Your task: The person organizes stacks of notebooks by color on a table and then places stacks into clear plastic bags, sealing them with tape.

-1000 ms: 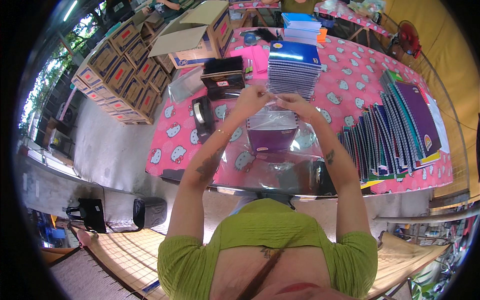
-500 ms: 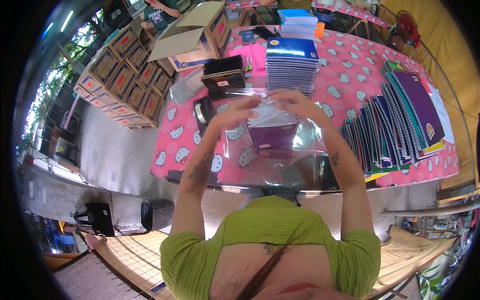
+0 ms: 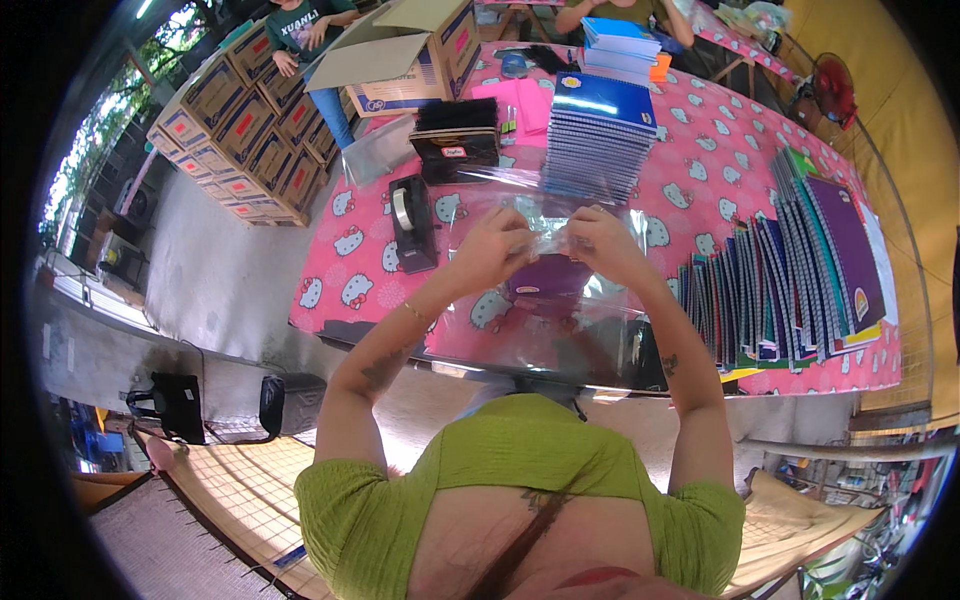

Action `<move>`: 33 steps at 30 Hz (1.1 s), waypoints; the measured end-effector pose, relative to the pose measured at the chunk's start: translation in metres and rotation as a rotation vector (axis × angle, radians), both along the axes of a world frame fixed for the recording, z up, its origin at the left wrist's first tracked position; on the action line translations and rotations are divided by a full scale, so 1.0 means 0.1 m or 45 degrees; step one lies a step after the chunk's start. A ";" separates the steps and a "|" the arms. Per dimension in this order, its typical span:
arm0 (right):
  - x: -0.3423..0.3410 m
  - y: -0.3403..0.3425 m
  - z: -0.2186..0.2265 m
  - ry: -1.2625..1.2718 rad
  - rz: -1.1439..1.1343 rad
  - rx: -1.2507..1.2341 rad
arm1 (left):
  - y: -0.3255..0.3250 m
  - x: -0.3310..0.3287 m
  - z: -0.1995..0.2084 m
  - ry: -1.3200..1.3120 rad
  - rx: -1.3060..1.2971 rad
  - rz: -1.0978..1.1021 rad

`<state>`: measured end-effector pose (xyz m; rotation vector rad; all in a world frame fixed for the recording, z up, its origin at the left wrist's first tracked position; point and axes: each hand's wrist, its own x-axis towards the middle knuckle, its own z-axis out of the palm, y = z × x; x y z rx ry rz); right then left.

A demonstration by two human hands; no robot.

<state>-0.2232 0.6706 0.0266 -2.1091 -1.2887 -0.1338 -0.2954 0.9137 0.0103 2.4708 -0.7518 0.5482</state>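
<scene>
On the floor beyond the worktop's left edge, brown cartons (image 3: 235,140) are piled closely, which probably saves floor space. By the far left corner, the open carton (image 3: 420,60) has its flaps spread, so its inside should be easy to reach. Nearer to the left edge, the tape dispenser (image 3: 411,222) stands apart from your left hand (image 3: 499,243), likely to be within short reach; the black box (image 3: 455,158) is behind it. Your left hand is pinching the clear plastic (image 3: 547,241), as it seems, and your right hand (image 3: 606,242) is doing the same close beside, perhaps to keep it gathered. Their exact fingertip contact I cannot tell. The purple notebook (image 3: 547,280) lies under this plastic, near the middle of the near edge, directly before you, where both hands can meet. Behind your right hand, blue notebooks (image 3: 598,140) are stacked flat, maybe for a steady pile. Toward the near right corner, a row of notebooks (image 3: 790,270) leans and overlaps, perhaps so that single ones can be taken easily.
</scene>
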 end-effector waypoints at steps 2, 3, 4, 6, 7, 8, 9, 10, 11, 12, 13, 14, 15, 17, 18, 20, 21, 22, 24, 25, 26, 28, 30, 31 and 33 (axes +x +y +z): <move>0.07 0.04 0.07 0.214 -0.044 -0.084 | -0.03 0.03 0.20 0.170 -0.067 0.033; 0.08 0.07 0.11 0.321 -0.064 -0.127 | -0.03 0.08 0.17 0.160 -0.102 0.078; 0.08 0.10 0.14 0.381 -0.102 -0.140 | -0.03 0.16 0.12 0.149 -0.137 0.121; 0.12 0.15 0.24 0.487 -0.192 -0.168 | -0.10 0.26 0.06 0.120 -0.165 0.229; 0.14 0.16 0.23 0.404 -0.185 -0.080 | -0.14 0.27 0.02 0.109 -0.158 0.299; 0.14 0.17 0.21 0.325 -0.179 0.013 | -0.19 0.27 0.00 0.100 -0.144 0.367; 0.15 0.17 0.20 0.245 -0.172 0.106 | -0.24 0.28 -0.02 0.020 -0.091 0.404; 0.18 0.15 0.22 0.036 -0.186 0.000 | -0.28 0.28 -0.04 -0.059 -0.039 0.440; 0.17 0.11 0.23 -0.161 -0.196 -0.105 | -0.30 0.25 -0.06 -0.127 0.017 0.478; 0.17 0.07 0.23 -0.358 -0.205 -0.210 | -0.30 0.25 -0.07 -0.122 0.010 0.491; 0.24 0.04 0.17 -0.022 -0.118 -0.155 | -0.28 0.26 -0.08 -0.117 0.003 0.505; 0.35 -0.03 0.07 0.316 -0.049 -0.095 | -0.32 0.28 -0.08 -0.111 -0.002 0.499; 0.43 -0.05 -0.01 0.644 0.034 -0.027 | -0.33 0.28 -0.06 -0.078 0.002 0.487; 0.48 -0.06 -0.15 0.839 0.025 0.083 | -0.36 0.26 -0.01 -0.004 0.003 0.464; 0.49 -0.07 -0.21 0.939 0.018 0.135 | -0.38 0.27 0.03 -0.129 0.050 0.481; 0.47 -0.09 -0.22 1.045 -0.057 0.130 | -0.35 0.39 0.14 -0.378 0.145 0.517; 0.47 -0.06 -0.19 1.087 -0.086 0.130 | -0.26 0.50 0.15 -0.046 -0.048 0.374; 0.47 -0.03 -0.17 1.090 -0.067 0.152 | -0.13 0.64 0.13 0.285 -0.240 0.226; 0.46 0.01 -0.18 1.101 -0.035 0.181 | 0.04 0.89 -0.04 0.780 -0.464 -0.051; 0.45 0.05 -0.18 1.080 -0.031 0.175 | 0.13 1.00 -0.14 0.933 -0.491 -0.167; 0.45 0.02 -0.22 1.060 -0.049 0.177 | 0.12 1.06 -0.13 1.092 -0.511 -0.306; 0.49 0.01 -0.27 0.997 -0.091 0.204 | 0.09 1.04 -0.18 1.065 -0.965 -0.136; 0.50 -0.03 -0.36 0.927 -0.157 0.258 | 0.08 0.84 -0.14 0.999 -1.603 0.163; 0.48 0.00 -0.37 0.925 -0.179 0.271 | 0.36 0.81 -0.28 0.729 -1.563 0.398; 0.41 0.07 -0.31 0.915 -0.205 0.285 | 0.99 0.47 -0.60 0.217 -1.233 0.882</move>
